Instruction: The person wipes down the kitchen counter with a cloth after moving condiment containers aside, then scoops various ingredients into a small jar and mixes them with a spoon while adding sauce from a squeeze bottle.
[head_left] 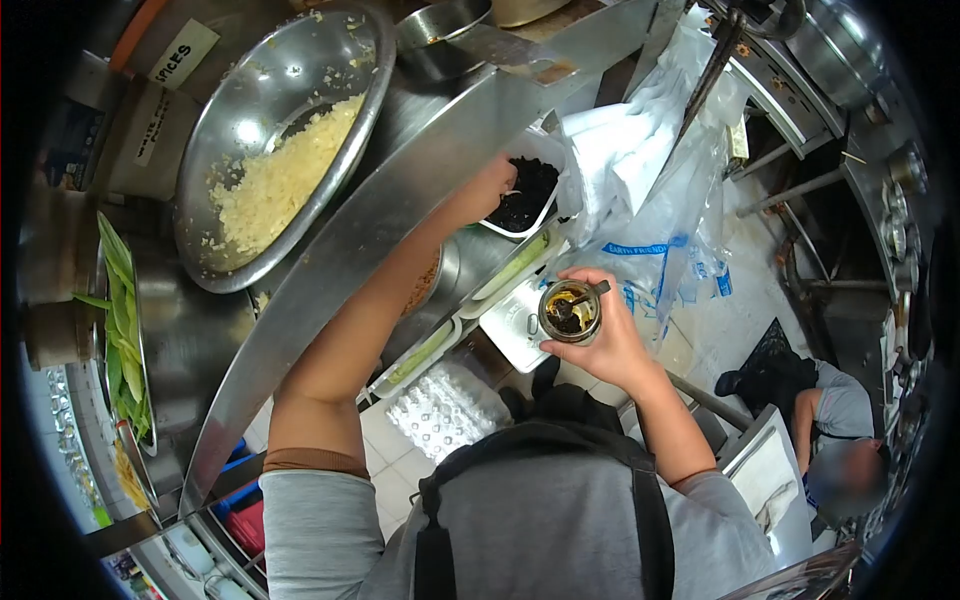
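Note:
My left hand [490, 190] reaches under the steel shelf edge to a white tub [541, 217] of dark, crumbly food [535, 183]. Its fingers are closed at the food's surface; a small pale bit shows at the fingertips, too small to name. My right hand [612, 345] is wrapped round a glass jar [545, 318], held upright with its mouth facing me. Dark pieces and a yellowish liquid or reflection show inside. A dark handle-like piece crosses the rim. Below the jar lies a white lid [512, 335].
A large steel bowl [215, 130] of chopped pale food stands on the shelf [330, 245], near a tray of green leaves [122, 330]. Long containers [510, 265] line the counter. Plastic bags [640, 190] hang ahead. Another person [840, 400] crouches at right.

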